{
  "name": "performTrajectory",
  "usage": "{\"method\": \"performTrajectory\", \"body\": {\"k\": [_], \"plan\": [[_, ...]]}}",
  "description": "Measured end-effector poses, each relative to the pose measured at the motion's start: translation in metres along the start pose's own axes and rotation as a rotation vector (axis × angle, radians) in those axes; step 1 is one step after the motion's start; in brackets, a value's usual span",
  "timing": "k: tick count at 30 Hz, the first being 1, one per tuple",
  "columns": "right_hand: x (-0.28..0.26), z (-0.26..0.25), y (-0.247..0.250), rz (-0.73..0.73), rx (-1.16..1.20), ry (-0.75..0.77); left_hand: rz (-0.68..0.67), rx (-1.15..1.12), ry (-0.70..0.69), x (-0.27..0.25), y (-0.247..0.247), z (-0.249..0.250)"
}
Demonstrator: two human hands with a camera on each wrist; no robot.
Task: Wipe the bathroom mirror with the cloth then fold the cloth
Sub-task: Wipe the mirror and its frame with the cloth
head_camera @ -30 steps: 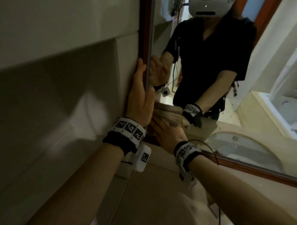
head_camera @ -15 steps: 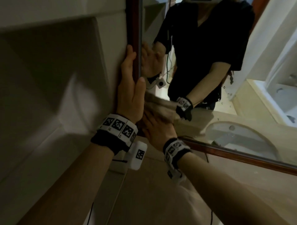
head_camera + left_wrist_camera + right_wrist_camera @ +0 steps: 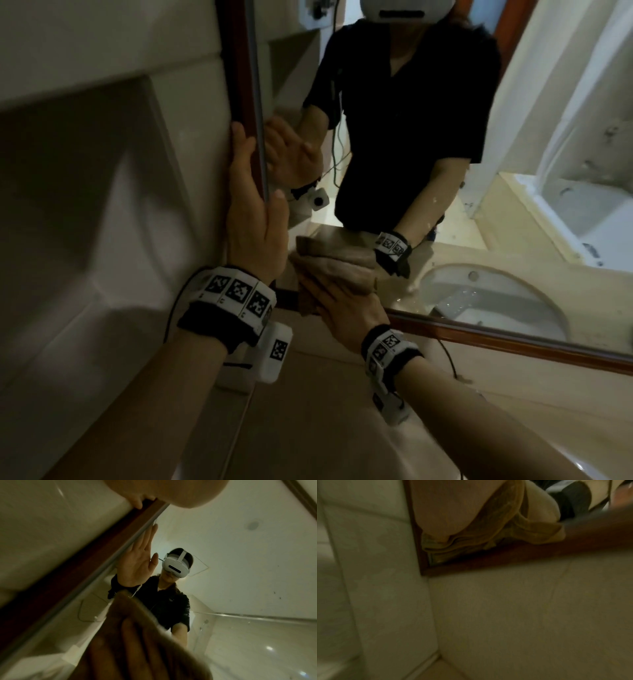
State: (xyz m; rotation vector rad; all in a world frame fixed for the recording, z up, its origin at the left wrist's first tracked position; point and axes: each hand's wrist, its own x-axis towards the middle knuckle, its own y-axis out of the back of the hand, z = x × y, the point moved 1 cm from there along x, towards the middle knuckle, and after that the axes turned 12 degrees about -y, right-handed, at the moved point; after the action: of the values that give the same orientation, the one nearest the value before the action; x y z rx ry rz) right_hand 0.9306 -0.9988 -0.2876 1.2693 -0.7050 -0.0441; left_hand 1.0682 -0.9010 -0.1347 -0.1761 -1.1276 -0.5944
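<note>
The mirror [image 3: 445, 171] fills the wall ahead of me, set in a dark red-brown wooden frame [image 3: 239, 85]. I am working its lower left corner, where the side rail meets the bottom rail.

My left hand [image 3: 253, 212] lies flat along the side rail with fingers straight and the thumb on the glass edge. It holds nothing; I judge it serves as a brace that steadies me while the other hand works low in the corner.

My right hand [image 3: 342, 308] presses the cloth [image 3: 329, 270] against the glass with fingers extended over it. The palm spreads the pressure across the fabric. I cannot tell whether the thumb tucks beneath it.

The cloth, tan and bunched into several layers, sits on the glass right at the corner, touching the bottom rail, as the right wrist view shows [image 3: 471, 543]. The layered bunch gives a padded wiping face.

Wiping is in progress; folding is not yet begun.

Both wrist bands [image 3: 236, 294] carry black-and-white square marker patterns. No readable lettering or brand is visible anywhere.
</note>
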Motion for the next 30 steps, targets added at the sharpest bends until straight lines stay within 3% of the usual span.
{"method": "performTrajectory", "body": {"k": [3,9,11,14,16,18,22,24,26,30], "plan": [[0.021,0.027,0.058,0.133,-0.027,-0.086,0.049,0.05,0.046,0.004,-0.011,0.009],[0.076,0.071,0.183,0.407,-0.095,-0.306,0.074,0.229,-0.012,0.02,-0.022,0.017],[0.07,0.074,0.181,0.412,-0.122,-0.308,0.111,0.238,0.044,0.01,-0.025,0.012],[0.032,0.073,0.129,0.299,-0.132,-0.237,0.047,0.32,0.107,-0.03,-0.035,0.002],[-0.008,0.074,0.082,0.116,-0.137,-0.199,-0.063,0.383,0.178,-0.071,-0.044,0.001],[-0.044,0.076,0.048,-0.073,-0.113,-0.19,-0.273,0.434,0.211,-0.118,-0.056,0.006],[-0.068,0.083,0.034,-0.12,-0.134,-0.182,-0.98,0.577,0.092,-0.198,-0.08,0.025],[-0.068,0.088,0.034,-0.132,-0.134,-0.153,-1.249,0.551,0.113,-0.217,-0.088,0.027],[-0.069,0.091,0.035,-0.139,-0.129,-0.144,-1.335,0.503,0.174,-0.221,-0.096,0.025],[-0.069,0.093,0.041,-0.106,-0.138,-0.128,-1.357,0.554,0.173,-0.219,-0.1,0.025]]}}
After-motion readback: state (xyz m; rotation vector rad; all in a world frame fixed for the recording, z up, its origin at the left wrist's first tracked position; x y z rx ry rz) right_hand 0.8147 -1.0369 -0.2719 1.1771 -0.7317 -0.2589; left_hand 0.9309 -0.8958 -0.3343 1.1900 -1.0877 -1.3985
